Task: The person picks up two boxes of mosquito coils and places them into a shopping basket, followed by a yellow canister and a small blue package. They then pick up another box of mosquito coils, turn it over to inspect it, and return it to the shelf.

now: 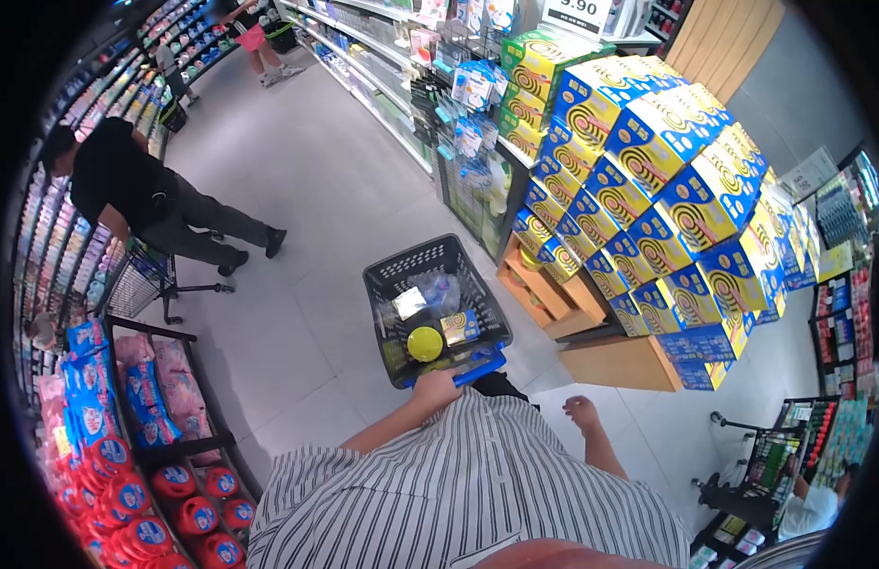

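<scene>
My left hand (435, 391) is closed round the blue handle (482, 368) of a black shopping basket (387, 264). Inside the basket lie a round container with a yellow top (424, 344), a yellow-and-blue box (460, 327), a pale shiny packet (409, 302) and a clear plastic package (443, 292). Out to the right of my striped shirt, my right hand (582, 413) hangs with loosely bent fingers and nothing visible in it. It touches nothing and is nearest to the wooden base of the box display.
Stacked yellow-and-blue boxes (658, 180) rise at the right on a wooden base (620, 363). A person in black (127, 180) stands left beside a shopping cart (141, 280). Red bottles (198, 512) fill a shelf lower left. Another cart (776, 455) is at right; tiled floor (307, 284) stretches ahead.
</scene>
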`<action>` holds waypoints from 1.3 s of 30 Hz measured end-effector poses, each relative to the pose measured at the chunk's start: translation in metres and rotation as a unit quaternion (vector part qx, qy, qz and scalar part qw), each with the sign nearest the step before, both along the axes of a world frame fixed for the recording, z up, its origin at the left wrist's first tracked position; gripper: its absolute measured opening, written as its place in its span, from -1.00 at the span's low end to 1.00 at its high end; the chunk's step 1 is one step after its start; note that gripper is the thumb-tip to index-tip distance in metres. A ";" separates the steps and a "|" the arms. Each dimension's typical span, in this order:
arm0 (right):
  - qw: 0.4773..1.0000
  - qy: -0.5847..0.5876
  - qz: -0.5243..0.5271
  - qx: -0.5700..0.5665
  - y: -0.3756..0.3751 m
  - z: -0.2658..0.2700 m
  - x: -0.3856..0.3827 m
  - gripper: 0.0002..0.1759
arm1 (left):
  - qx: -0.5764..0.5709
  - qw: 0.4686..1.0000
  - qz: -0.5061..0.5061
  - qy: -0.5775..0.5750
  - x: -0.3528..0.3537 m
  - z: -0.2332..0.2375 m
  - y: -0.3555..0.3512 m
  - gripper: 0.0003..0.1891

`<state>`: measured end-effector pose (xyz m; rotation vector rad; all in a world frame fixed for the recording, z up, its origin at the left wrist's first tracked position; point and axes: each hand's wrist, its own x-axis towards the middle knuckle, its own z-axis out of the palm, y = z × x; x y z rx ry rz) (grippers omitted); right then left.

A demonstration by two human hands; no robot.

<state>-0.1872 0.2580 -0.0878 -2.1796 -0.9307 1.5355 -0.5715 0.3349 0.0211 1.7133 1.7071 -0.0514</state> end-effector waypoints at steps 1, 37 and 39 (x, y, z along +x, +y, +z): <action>1.000 0.000 0.009 0.026 0.028 -0.001 -0.005 -0.72 | -0.020 1.000 -0.014 0.010 -0.004 0.000 0.008 -0.65; 0.881 0.041 -0.029 0.470 0.592 0.203 -0.234 -0.59 | -0.011 0.997 0.072 0.018 -0.123 -0.009 0.251 -0.70; 0.881 0.047 -0.030 0.470 0.592 0.199 -0.236 -0.59 | -0.031 0.995 0.092 0.005 -0.125 -0.008 0.256 -0.66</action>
